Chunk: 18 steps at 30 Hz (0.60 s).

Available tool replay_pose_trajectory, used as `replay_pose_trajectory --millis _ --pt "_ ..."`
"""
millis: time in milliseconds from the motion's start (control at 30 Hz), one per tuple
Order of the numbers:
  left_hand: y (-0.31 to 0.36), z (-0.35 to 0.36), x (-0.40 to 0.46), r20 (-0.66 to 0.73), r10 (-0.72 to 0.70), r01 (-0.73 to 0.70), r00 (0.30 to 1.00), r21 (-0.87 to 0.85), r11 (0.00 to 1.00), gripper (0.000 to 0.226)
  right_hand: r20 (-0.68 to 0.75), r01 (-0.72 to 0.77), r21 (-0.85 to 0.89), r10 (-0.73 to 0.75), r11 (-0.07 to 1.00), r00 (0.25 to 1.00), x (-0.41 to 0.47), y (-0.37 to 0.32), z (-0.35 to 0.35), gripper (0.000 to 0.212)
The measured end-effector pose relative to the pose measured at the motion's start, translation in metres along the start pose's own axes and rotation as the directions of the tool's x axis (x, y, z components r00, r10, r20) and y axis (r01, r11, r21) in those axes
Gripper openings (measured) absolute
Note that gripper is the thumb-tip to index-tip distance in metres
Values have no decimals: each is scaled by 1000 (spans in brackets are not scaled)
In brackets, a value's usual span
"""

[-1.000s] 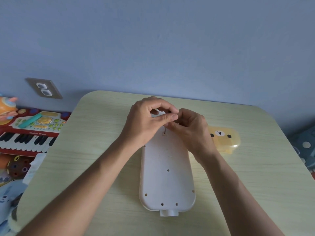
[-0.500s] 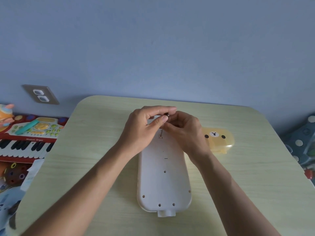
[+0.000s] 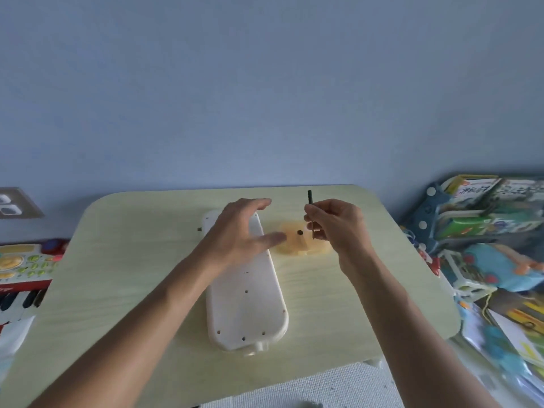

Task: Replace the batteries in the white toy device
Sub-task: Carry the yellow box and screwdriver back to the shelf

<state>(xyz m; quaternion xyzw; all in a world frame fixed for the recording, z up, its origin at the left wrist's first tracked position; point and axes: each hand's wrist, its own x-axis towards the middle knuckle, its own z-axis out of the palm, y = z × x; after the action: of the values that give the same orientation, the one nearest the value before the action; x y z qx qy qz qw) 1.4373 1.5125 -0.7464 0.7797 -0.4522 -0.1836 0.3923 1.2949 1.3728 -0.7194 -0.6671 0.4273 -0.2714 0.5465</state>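
White plastic, the toy device (image 3: 245, 290) lies back-up at the centre of the table (image 3: 117, 260), running from mid-frame toward the lower middle. I judge the task early: my right hand (image 3: 338, 228), centre-right, pinches a thin dark tool (image 3: 311, 213) upright, apparently a small screwdriver, and I can't tell whether the battery cover is off; no batteries show. My left hand (image 3: 240, 234) hovers flat, fingers spread, over the device's far end, beside a yellow case (image 3: 294, 240).
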Motion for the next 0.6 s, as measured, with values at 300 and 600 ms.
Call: replay_pose_trajectory --millis 300,600 --pt "7 37 35 220 -57 -54 974 467 883 113 -116 -242 13 242 970 963 28 48 -47 17" --pt "-1 52 48 149 -30 -56 988 541 839 93 -81 -232 27 233 972 969 52 71 -51 14"
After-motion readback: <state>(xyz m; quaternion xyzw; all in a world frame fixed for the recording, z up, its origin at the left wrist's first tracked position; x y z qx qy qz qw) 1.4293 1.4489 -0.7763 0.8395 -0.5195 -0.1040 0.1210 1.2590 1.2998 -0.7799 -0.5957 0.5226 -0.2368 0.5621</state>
